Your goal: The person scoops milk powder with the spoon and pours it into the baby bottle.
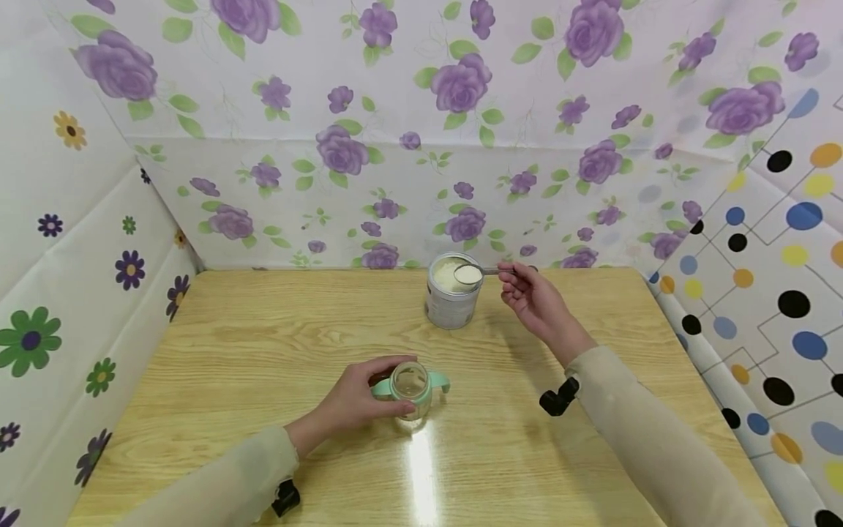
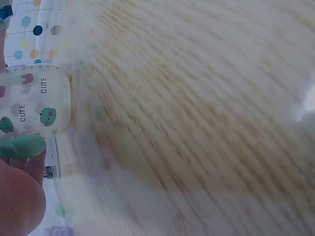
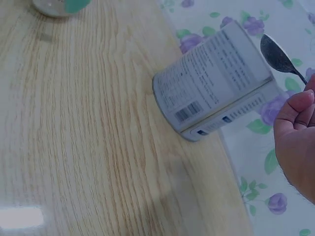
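My right hand [image 1: 536, 304] pinches the handle of a metal spoon [image 3: 276, 55], whose bowl carries a heap of pale powder [image 1: 468, 274]. The spoon's bowl hangs over the open mouth of a milk powder can [image 1: 450, 307], which has cream-coloured powder inside. Nearer to me, my left hand [image 1: 358, 395] grips a clear baby bottle [image 1: 412, 384] by its side, around one of its mint-green handles. No lid covers the bottle's mouth. Printed pictures and the word CUTE show on the bottle [image 2: 42, 101] in the left wrist view.
The can and bottle stand on a wood-grain table [image 1: 263, 329]. Behind its far edge rises a cloth with purple roses [image 1: 342, 150]. Patterned cloths also border the left and right sides. A bright reflection lies on the tabletop just in front of the bottle.
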`<control>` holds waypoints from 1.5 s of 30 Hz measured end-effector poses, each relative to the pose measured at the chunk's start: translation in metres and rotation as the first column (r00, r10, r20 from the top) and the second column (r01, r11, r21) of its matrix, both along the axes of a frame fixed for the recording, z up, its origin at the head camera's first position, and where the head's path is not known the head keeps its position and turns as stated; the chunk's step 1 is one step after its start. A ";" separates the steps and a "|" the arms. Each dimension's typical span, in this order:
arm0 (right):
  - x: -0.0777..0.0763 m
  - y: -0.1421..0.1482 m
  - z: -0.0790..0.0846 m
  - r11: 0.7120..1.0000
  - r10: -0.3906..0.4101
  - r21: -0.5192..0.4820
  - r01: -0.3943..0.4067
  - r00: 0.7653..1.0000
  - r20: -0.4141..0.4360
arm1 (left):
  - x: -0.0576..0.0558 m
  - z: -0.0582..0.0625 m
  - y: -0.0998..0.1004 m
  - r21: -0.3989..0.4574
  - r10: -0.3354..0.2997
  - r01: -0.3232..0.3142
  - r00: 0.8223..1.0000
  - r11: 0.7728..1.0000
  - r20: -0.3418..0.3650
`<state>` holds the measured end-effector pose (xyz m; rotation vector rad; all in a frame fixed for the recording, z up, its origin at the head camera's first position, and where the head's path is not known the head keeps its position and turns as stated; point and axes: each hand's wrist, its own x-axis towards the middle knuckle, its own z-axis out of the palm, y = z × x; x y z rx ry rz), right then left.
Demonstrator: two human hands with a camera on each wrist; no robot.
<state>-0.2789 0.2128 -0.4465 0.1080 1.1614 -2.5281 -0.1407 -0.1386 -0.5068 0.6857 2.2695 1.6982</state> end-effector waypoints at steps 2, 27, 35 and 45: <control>0.004 0.000 0.003 1.000 0.013 -0.008 -0.013 1.000 -0.005 | 0.000 0.000 0.000 -0.002 -0.002 0.002 1.000 1.000 -0.001; 0.080 -0.051 0.016 0.927 0.374 0.050 -0.371 0.923 -0.087 | -0.003 0.003 -0.003 -0.013 -0.020 0.020 1.000 1.000 0.012; 0.088 -0.058 0.011 0.905 0.417 0.134 -0.404 0.905 -0.088 | -0.003 0.003 -0.004 -0.038 -0.005 0.007 0.999 0.999 0.033; 0.089 -0.060 0.009 0.883 0.438 0.238 -0.405 0.893 -0.104 | -0.003 0.003 -0.002 -0.044 0.001 0.000 1.000 0.999 0.024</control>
